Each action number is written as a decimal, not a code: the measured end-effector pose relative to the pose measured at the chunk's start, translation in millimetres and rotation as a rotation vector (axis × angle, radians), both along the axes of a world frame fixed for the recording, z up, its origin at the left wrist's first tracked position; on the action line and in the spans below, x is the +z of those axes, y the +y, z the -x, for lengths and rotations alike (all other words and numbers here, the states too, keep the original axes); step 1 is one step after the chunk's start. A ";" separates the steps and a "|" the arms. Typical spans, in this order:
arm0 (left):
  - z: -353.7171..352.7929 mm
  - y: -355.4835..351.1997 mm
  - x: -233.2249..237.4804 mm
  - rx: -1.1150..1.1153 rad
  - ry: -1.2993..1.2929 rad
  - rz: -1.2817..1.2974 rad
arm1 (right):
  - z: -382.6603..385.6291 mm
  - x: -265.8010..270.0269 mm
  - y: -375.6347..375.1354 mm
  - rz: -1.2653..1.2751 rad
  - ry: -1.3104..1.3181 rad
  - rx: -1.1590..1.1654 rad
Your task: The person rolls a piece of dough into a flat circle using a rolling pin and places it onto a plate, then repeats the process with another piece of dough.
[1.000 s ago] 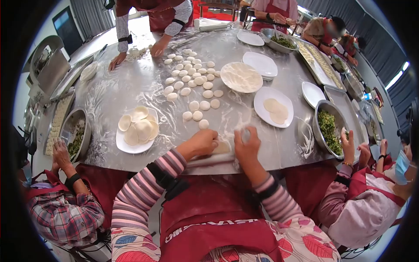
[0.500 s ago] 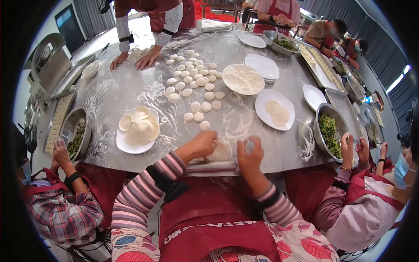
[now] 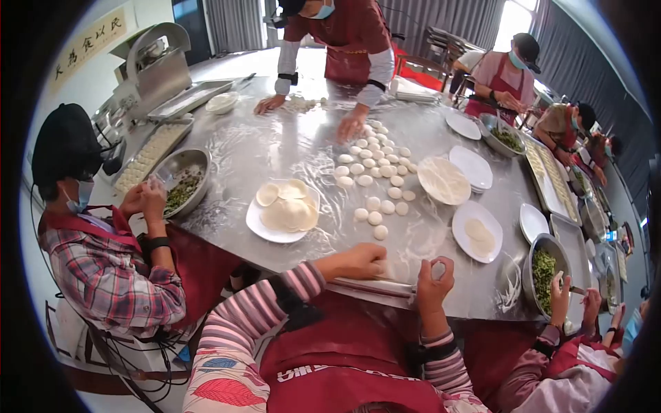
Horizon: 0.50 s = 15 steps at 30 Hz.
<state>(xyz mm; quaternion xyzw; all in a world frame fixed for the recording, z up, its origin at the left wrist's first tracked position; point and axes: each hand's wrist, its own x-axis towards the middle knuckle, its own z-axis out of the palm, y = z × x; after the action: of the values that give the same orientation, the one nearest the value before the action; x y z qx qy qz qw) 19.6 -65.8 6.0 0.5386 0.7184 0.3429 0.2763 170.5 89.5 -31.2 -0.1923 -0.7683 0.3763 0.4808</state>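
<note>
My left hand [image 3: 356,263] is closed at the table's front edge, its fingertips at a pale, blurred dough wrapper [image 3: 396,268]. To its right, my right hand [image 3: 434,282] is upright with thumb and fingers curled together; what sits in its grip is hidden. Beyond my hands lie several small flattened dough pieces [image 3: 380,233]. A white plate [image 3: 257,226] at the left bears a pile of round rolled wrappers [image 3: 289,212]. Another white plate [image 3: 490,217] at the right holds a few overlapping wrappers [image 3: 480,238].
A bowl of flour [image 3: 444,180] stands past the dough pieces. Metal bowls of chopped green filling [image 3: 542,275] flank me, with a second bowl [image 3: 200,158] at the left. Co-workers stand around the floured steel table [image 3: 248,144]; one across reaches a hand [image 3: 352,122] toward the dough.
The view has swung left and up, so the table appears farther right and lower. The wrapper by my left hand shows less. The person across has moved one hand to the dough pieces.
</note>
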 end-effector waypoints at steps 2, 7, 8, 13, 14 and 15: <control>23.0 -28.2 1.2 0.111 -0.182 -0.056 | -0.8 1.2 -1.1 0.012 -0.009 -0.001; 85.1 -88.3 22.3 0.467 0.145 -0.024 | -2.9 8.5 -8.8 -0.021 0.031 -0.032; 89.3 -89.0 17.1 0.508 0.184 0.060 | -8.9 7.8 -9.2 -0.015 0.012 -0.063; 40.7 -29.0 -2.5 0.300 0.097 0.010 | -20.3 0.5 -9.8 -0.096 0.065 0.021; 27.5 -11.5 -4.2 0.291 0.200 0.087 | -22.1 0.7 -10.7 -0.108 0.065 0.038; 15.1 5.3 -5.0 0.284 0.306 0.161 | -23.1 -1.6 -10.9 -0.112 0.061 0.034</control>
<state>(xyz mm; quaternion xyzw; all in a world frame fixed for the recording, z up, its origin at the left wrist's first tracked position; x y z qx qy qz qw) 4.6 -60.4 1.0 0.4538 0.8456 0.2344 0.1552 193.6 78.6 -32.8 -0.1402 -0.7763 0.3466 0.5076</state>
